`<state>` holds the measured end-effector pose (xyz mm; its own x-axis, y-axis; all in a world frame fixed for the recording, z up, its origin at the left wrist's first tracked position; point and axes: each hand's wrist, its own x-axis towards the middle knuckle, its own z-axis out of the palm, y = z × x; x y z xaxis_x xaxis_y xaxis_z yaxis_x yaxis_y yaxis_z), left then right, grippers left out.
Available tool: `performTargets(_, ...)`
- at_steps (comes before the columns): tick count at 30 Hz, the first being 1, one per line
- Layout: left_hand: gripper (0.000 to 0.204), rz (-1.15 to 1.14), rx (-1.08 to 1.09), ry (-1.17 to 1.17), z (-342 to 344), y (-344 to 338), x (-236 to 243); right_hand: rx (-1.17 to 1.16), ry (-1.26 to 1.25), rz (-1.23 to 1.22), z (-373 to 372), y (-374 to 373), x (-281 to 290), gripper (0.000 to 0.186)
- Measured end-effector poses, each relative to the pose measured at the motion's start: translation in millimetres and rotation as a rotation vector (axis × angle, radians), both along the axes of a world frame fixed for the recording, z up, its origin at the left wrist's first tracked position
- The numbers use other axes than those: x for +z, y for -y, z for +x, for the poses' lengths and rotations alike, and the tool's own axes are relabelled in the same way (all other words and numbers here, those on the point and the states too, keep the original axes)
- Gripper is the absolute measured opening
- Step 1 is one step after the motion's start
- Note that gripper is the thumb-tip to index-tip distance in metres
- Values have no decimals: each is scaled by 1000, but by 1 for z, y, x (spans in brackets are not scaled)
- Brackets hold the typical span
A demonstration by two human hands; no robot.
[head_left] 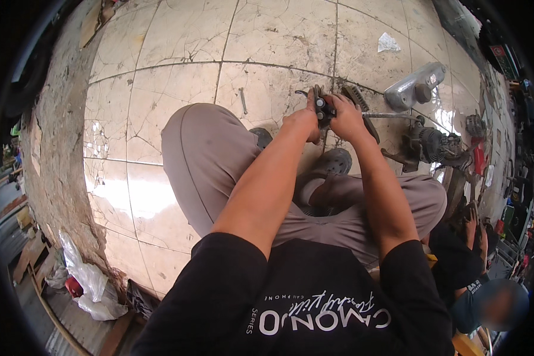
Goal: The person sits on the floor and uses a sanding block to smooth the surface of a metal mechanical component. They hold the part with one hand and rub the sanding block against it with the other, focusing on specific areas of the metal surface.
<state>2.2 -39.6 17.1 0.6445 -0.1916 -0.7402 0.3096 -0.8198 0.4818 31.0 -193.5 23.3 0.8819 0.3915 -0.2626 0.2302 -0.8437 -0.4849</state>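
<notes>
Out in front of my knees, both hands close round a small black metal part (321, 107) with round silvery spots on its face. My left hand (302, 123) grips its left side, where a thin dark lever sticks out. From the right, my right hand (346, 117) holds it with bent fingers; its exact kind is hard to make out. Just beyond the right hand lies a brush (355, 97) with a dark back. A metal rod (388, 115) runs rightward from beside that hand along the floor. My fingertips are partly hidden by the part and by each other.
A wrench (242, 101) lies on the cracked tile floor, left of my hands. To the right are a silvery metal housing (414, 86), a greasy mechanical assembly (436, 144) and white paper (388, 43). Another person (457, 255) works at lower right. Plastic bags (89, 279) lie lower left.
</notes>
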Motion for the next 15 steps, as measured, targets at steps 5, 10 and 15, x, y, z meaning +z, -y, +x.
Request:
performTargets(5, 138, 41, 7, 26, -2, 0, 0, -20, -53, 92, -4, -9, 10, 59)
performTargets(10, 137, 11, -8, 4, -1, 1, -5, -32, -46, 158, -3, -4, 7, 59)
performTargets(15, 139, 10, -8, 26, -2, 0, -6, -24, 90, -38, -7, -8, 12, 58)
